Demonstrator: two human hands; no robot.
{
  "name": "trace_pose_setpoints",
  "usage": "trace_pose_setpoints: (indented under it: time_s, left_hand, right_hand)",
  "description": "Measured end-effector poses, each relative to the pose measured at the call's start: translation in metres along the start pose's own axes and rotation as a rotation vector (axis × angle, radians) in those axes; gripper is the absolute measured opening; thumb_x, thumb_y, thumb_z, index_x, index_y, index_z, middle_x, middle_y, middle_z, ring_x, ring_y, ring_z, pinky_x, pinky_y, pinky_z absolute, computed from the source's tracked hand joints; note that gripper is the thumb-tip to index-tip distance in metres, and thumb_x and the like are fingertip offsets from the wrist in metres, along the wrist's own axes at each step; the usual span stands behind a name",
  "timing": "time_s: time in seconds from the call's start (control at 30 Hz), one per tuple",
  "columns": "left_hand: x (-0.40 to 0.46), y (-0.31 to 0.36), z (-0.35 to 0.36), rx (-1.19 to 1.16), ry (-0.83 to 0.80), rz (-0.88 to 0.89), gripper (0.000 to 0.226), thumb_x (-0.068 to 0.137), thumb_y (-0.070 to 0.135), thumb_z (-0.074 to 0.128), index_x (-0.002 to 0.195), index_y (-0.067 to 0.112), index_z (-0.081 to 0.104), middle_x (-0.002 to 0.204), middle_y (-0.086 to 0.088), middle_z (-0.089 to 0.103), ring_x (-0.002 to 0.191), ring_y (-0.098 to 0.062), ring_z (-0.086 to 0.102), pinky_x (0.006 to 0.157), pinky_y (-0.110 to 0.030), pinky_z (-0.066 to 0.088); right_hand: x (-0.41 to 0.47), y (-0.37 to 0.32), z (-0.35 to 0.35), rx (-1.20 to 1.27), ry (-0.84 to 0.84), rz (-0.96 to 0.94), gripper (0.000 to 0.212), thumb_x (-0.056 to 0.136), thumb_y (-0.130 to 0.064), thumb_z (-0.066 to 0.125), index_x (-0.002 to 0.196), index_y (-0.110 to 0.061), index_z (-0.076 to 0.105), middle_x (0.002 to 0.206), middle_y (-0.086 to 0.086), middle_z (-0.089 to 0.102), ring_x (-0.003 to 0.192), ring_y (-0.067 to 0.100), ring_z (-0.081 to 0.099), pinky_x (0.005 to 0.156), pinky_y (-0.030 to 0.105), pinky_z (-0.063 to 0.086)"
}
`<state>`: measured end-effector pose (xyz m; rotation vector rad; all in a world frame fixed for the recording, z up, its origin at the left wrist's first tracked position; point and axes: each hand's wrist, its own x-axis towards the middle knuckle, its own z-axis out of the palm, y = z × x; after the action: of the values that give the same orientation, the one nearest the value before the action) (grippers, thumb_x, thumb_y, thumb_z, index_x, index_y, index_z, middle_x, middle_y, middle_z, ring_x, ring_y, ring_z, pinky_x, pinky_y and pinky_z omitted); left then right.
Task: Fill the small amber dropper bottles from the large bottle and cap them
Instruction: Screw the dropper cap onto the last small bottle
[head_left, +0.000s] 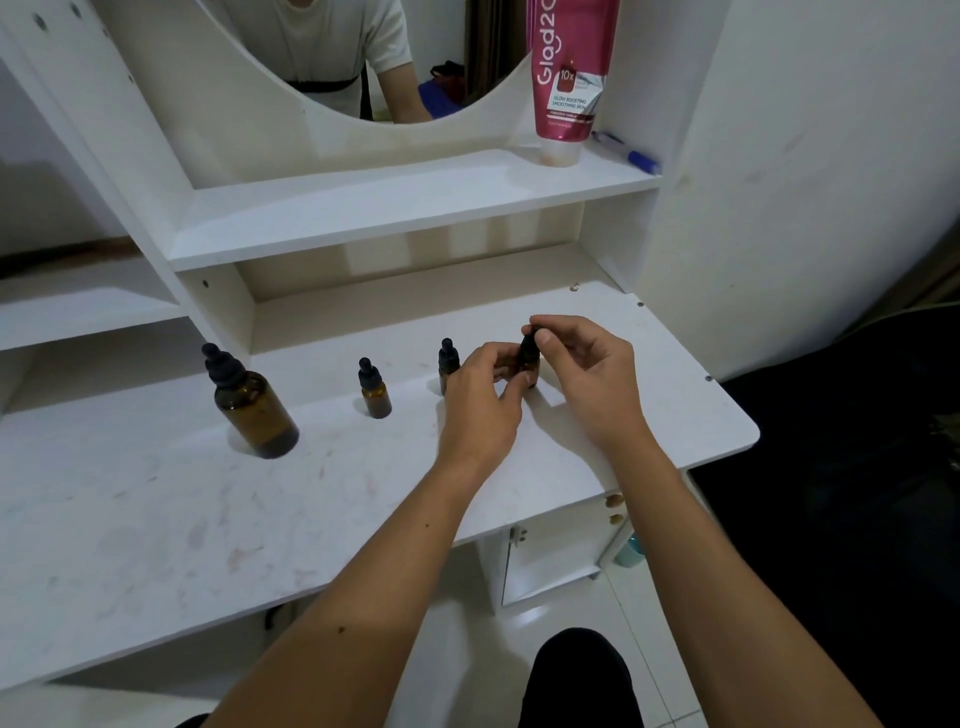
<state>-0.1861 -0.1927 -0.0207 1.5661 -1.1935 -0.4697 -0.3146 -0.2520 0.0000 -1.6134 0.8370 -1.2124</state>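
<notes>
The held bottle (529, 361) stands upright, long axis vertical, black dropper cap pointing up, near the back right of the worktop (156, 519). The left hand (480, 402) curls its fingers round the amber body from the left; the right hand (587, 371) pinches the cap from above between thumb and forefinger. Whether the base touches the worktop cannot be told.

Just left of it, partly behind the left hand, a second bottle (447, 364) stands upright and capped. Further left a third bottle (375, 389) stands alone, also capped. The large bottle (252, 405) stands well apart toward the left, cap on, leaning in the wide lens.

The worktop is white, scuffed with faint pink marks, its right front corner rounded. Its front half lies bare ahead of the forearms. A shelf (405, 208) overhangs the back edge, carrying a pink tube (569, 78) and a pen (626, 153) at its right end. Above it is a mirror (332, 52). White wall closes the right side; pale floor tiles lie below.
</notes>
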Motion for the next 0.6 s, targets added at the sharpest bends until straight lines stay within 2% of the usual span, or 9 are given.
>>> trace_pose_setpoints:
  time_s: [0.1,0.23,0.37,0.43,0.53,0.6]
  left_hand:
    - [0.0011,-0.0020,0.0005,-0.013,0.003,0.011,0.022,0.097,0.015,0.069,0.118,0.018,0.067,0.109,0.011,0.072,0.106,0.000,0.065,0.094,-0.015,0.050]
    - [0.0010,-0.0035,0.0010,-0.032,0.003,0.007,0.021,0.097,0.014,0.070,0.117,0.019,0.068,0.109,0.012,0.072,0.106,0.000,0.065,0.095,-0.018,0.051]
    - [0.0016,-0.0041,0.0016,-0.036,0.001,-0.001,0.020,0.097,0.015,0.070,0.116,0.020,0.068,0.108,0.011,0.073,0.107,-0.003,0.066,0.098,-0.027,0.054]
    - [0.0013,-0.0037,0.0018,-0.031,-0.001,-0.002,0.020,0.097,0.015,0.070,0.116,0.020,0.068,0.107,0.011,0.073,0.106,-0.004,0.066,0.098,-0.028,0.055]
    - [0.0004,-0.0021,0.0013,-0.032,-0.004,-0.001,0.021,0.097,0.015,0.070,0.118,0.019,0.068,0.109,0.012,0.073,0.107,-0.002,0.066,0.099,-0.027,0.054]
    - [-0.0004,-0.0001,0.0003,-0.035,-0.007,-0.001,0.022,0.097,0.016,0.070,0.119,0.018,0.068,0.109,0.013,0.072,0.106,0.000,0.065,0.099,-0.025,0.053]
  right_hand:
    - [0.0008,0.0010,0.0004,-0.015,0.033,0.017,0.015,0.097,-0.015,0.075,0.112,-0.011,0.077,0.105,0.000,0.080,0.102,0.017,0.076,0.098,0.039,0.061]
    - [0.0008,-0.0002,0.0000,-0.019,0.019,-0.014,0.020,0.102,-0.012,0.068,0.121,-0.011,0.075,0.116,0.003,0.077,0.108,0.016,0.074,0.098,0.033,0.059]
    - [0.0012,0.0025,0.0001,-0.022,0.010,0.001,0.015,0.097,-0.012,0.074,0.112,-0.010,0.078,0.106,0.002,0.080,0.103,0.018,0.076,0.098,0.040,0.060]
    - [0.0013,0.0028,0.0001,0.000,0.033,0.016,0.016,0.094,-0.013,0.078,0.110,-0.009,0.076,0.104,0.003,0.079,0.101,0.019,0.076,0.097,0.039,0.061]
    - [0.0007,0.0007,-0.0002,-0.010,0.024,-0.019,0.019,0.101,-0.013,0.069,0.119,-0.011,0.076,0.115,0.004,0.076,0.108,0.016,0.074,0.098,0.034,0.059]
    - [0.0006,0.0016,0.0000,-0.019,-0.004,-0.026,0.020,0.103,-0.012,0.067,0.120,-0.012,0.077,0.115,0.003,0.077,0.109,0.017,0.074,0.099,0.037,0.059]
